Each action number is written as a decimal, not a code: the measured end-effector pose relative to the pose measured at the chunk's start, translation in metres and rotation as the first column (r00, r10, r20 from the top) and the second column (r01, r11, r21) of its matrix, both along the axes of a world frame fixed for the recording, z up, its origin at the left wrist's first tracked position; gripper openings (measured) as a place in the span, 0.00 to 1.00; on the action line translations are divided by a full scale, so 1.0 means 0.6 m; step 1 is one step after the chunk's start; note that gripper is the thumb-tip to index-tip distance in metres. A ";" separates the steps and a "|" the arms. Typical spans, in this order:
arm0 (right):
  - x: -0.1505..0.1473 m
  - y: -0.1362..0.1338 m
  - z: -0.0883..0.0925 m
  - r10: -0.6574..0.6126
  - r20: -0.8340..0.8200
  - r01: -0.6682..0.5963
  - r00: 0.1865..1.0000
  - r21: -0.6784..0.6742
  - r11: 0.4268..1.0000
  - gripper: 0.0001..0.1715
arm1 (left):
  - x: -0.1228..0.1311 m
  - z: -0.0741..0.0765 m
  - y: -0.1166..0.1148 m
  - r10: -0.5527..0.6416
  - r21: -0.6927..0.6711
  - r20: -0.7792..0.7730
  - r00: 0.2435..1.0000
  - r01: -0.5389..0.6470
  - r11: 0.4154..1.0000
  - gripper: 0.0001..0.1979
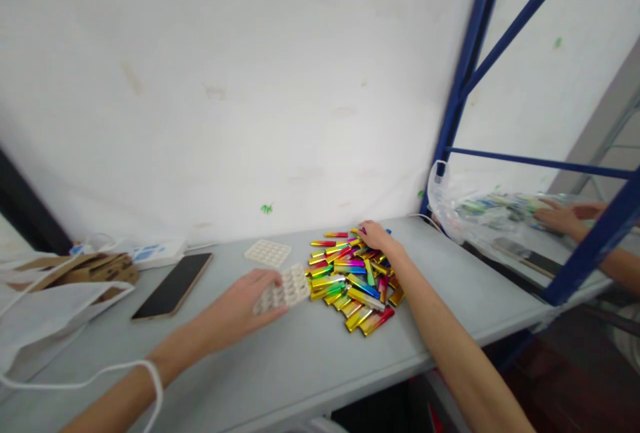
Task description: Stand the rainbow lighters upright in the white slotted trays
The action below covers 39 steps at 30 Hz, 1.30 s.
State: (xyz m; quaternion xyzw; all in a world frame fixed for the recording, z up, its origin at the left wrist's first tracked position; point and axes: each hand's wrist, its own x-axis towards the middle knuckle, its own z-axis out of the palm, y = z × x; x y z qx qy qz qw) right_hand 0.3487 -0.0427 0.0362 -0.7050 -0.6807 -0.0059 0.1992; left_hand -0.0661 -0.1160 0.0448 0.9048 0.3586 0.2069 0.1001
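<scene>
My left hand (253,296) grips a pale plastic grid tray (294,286) with rows of small square compartments, tilted just above the table, thumb on the near side and fingers on the far side. To its right lies a loose pile of shiny metallic lighters (350,276), gold blended with red, green, blue or pink. At the far edge of this pile, my right hand (376,236) reaches down with fingers curled among the lighters; what they pinch is hidden. A second pale grid tray (267,253) rests flat on the table behind my left hand.
A dark-screened phone (173,286) lies on the grey table (280,366) at left, near a white box (157,252), a brown package (100,270) and white bags. A blue metal frame (457,96) rises at right; beyond it another person's hands (565,216) handle plastic-wrapped items.
</scene>
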 end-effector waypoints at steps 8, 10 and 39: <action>0.018 0.003 -0.001 -0.022 -0.022 0.020 1.000 -0.083 0.996 0.11 | -0.063 -0.057 -0.046 -0.038 -0.011 -0.031 0.999 0.037 0.999 0.26; 0.023 -0.002 0.000 -0.003 -0.044 0.000 0.999 -0.065 0.998 0.10 | -0.066 -0.054 -0.046 -0.041 -0.030 -0.027 0.999 0.040 0.999 0.27; -0.104 -0.057 0.029 0.347 -0.734 -0.211 0.583 0.276 0.938 0.34 | 0.007 -0.091 0.028 0.057 -0.010 0.138 0.989 -0.056 0.998 0.27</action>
